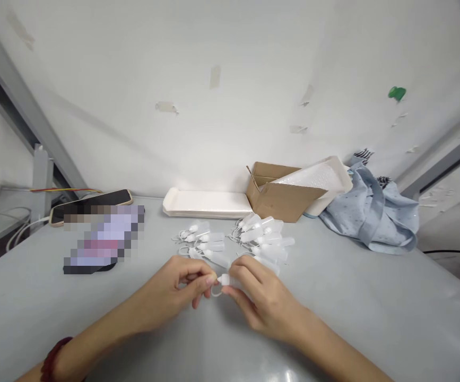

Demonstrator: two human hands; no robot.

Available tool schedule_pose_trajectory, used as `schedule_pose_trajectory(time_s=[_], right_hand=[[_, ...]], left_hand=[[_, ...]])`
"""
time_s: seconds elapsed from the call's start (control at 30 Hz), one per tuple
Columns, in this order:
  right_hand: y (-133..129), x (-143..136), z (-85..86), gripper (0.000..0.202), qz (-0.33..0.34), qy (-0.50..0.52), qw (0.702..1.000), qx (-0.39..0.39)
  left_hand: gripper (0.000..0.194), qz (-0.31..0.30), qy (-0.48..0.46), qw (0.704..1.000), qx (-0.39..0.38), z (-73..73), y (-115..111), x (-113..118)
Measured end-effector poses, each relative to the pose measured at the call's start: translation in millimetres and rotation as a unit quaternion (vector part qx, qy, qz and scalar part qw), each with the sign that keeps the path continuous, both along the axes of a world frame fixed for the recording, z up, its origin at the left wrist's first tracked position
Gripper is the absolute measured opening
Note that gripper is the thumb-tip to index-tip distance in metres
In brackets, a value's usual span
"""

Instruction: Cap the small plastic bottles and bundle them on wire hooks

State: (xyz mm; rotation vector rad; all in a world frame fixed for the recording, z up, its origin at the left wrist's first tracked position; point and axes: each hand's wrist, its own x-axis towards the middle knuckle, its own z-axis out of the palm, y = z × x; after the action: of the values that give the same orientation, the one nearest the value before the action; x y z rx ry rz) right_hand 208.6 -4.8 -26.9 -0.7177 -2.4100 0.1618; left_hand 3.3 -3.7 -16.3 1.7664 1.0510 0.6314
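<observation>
My right hand is closed round a small white dropper bottle, its nozzle end pointing left. The bottle's body is mostly hidden behind my fingers. Thumb and forefinger of my left hand pinch at the nozzle tip, where a thin cap strap loops below. The small cap itself is hidden by my fingertips. Just beyond my hands lie two loose groups of similar translucent bottles with strapped caps: a smaller left group and a larger right group.
Against the wall stand a stack of white trays and an open cardboard box with another white tray leaning in it. A light blue cloth bag sits at right. Left are a phone with a cable and a blurred-out item.
</observation>
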Motion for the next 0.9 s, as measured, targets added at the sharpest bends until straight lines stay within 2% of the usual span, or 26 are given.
schedule_pose_trajectory(time_s=[0.13, 0.33, 0.67, 0.9], right_hand=[[2.0, 2.0, 0.8, 0.005, -0.015, 0.037, 0.999, -0.004], [-0.7, 0.0, -1.6, 0.005, -0.013, 0.034, 0.999, -0.021], [-1.9, -3.1, -10.9, 0.006, -0.002, 0.041, 0.998, -0.042], [-1.7, -2.3, -10.3, 0.006, 0.0, 0.044, 0.998, -0.04]], left_hand=[[0.033, 0.031, -0.042, 0.998, -0.02, 0.8, 6.0, -6.7], [0.023, 0.032, -0.061, 0.996, -0.064, 2.9, 0.9, 0.3], [0.025, 0.042, -0.074, 0.994, -0.074, -3.5, -4.3, 4.6], [0.023, 0.044, -0.1, 0.988, -0.105, -5.7, -0.8, 4.6]])
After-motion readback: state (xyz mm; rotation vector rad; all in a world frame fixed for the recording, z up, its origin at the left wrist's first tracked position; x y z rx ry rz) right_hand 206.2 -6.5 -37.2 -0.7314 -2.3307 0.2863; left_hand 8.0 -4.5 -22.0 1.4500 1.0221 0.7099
